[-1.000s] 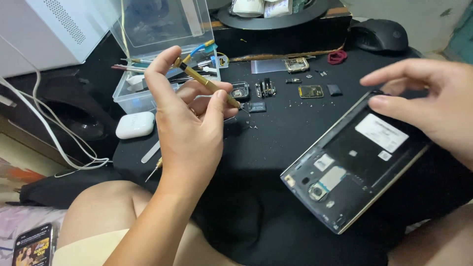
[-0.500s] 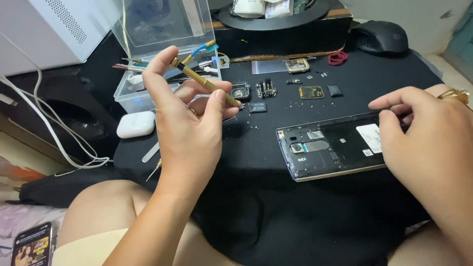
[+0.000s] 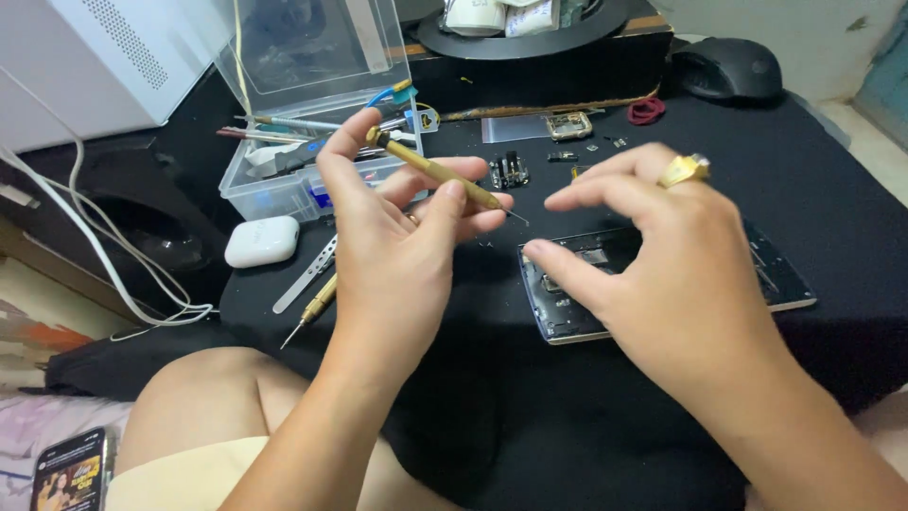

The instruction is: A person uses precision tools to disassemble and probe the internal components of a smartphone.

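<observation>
My left hand [image 3: 397,246] holds a thin brass screwdriver [image 3: 440,172] between thumb and fingers, its tip pointing right toward the opened phone. The phone [image 3: 567,312], back cover off with its inner frame showing, lies flat on the black mat [image 3: 473,397]. My right hand [image 3: 662,274], with a gold ring, rests over the phone with fingers spread; its thumb touches the phone's left end. Most of the phone is hidden under that hand.
A clear plastic tool box [image 3: 284,161] stands at the back left with tools inside. A white earbud case [image 3: 261,240], metal tweezers [image 3: 305,276] and a second brass screwdriver [image 3: 312,317] lie by the mat's left edge. Small phone parts [image 3: 511,170] and a black mouse [image 3: 728,68] sit farther back.
My right hand brought the phone from the right to the mat's middle, turned it level and laid it flat, then moved over it. The left hand with the screwdriver stayed put.
</observation>
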